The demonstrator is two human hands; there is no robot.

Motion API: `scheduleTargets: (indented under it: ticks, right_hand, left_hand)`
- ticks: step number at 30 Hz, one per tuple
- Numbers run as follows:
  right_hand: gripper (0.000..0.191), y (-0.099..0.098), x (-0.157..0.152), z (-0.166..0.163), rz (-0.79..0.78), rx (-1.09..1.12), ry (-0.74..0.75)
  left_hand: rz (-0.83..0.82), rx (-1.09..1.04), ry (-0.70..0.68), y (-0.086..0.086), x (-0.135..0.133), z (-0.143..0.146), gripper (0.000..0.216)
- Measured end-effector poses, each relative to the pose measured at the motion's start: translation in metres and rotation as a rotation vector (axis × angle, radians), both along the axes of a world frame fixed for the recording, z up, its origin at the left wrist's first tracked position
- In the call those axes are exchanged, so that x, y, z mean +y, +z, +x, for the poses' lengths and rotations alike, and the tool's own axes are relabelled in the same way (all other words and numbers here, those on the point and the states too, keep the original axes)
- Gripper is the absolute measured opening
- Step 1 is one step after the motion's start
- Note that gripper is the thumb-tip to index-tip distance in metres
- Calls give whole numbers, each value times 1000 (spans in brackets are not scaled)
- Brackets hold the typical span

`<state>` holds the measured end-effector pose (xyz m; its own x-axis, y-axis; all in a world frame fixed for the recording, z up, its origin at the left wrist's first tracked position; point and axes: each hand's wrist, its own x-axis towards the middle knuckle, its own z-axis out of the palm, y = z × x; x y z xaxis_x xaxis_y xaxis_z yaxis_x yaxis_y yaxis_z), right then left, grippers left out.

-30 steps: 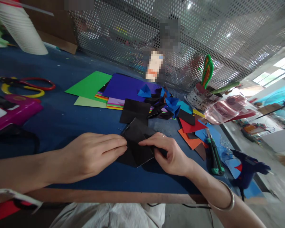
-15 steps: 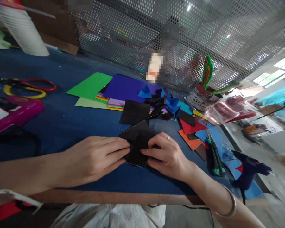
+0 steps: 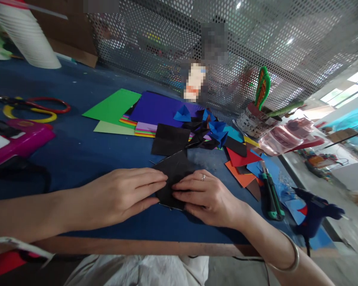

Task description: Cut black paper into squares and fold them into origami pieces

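Note:
A sheet of black paper (image 3: 176, 167) lies folded on the blue tabletop in front of me, its upper end pointed. My left hand (image 3: 131, 194) holds its left edge, fingers close together on top and thumb near the lower corner. From the other side my right hand (image 3: 207, 196), with a ring on one finger, presses its bunched fingertips onto the paper and grips it against the table. Just beyond lies a black square of paper (image 3: 169, 139). Folded black and blue paper pieces (image 3: 217, 129) are heaped to its right.
Coloured paper sheets (image 3: 155, 109) are stacked behind. On the right lie red paper (image 3: 243, 157), a green-black utility knife (image 3: 273, 196) and a glue gun (image 3: 314, 210). Scissors (image 3: 35, 113) and a magenta tool (image 3: 26, 141) are at left. A perforated metal panel (image 3: 155, 51) stands behind.
A flap of the black paper that stood out under my right fingers now lies flat. My right fingertips have shifted slightly left, and my left fingers slightly right, onto the paper.

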<state>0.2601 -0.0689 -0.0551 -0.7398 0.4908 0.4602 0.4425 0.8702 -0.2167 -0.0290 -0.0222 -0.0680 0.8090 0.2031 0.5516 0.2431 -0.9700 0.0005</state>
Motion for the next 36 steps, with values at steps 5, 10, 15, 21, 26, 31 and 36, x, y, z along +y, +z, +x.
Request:
scheduleTargets:
  ticks: [5,10,15,21,26,31,36]
  right_hand:
    - [21,0,1,3,-55,29,39]
    - [20,1,1,4,-130,63,42]
    - [22,3,1,3,-221,115,22]
    - [17,0,3,-5,-342,204,-132]
    - [16,-2,1,-17,-464,245,-333]
    - [21,4,-2,-28,-455,142,-527]
    - [24,4,-3,-33,-428,92,-588]
  left_hand:
    - [40,-20,-29,4,-3,3,41]
    - [-18,-63,-72,14,-7,2,49]
    - [-167,0,-79,20,-14,0,50]
    - [-219,-7,-105,20,-17,1,42]
    - [-256,-27,-112,16,-19,1,34]
    - [-251,-24,-86,16,-20,-1,32]
    - [-222,-1,-117,16,-19,-3,34]
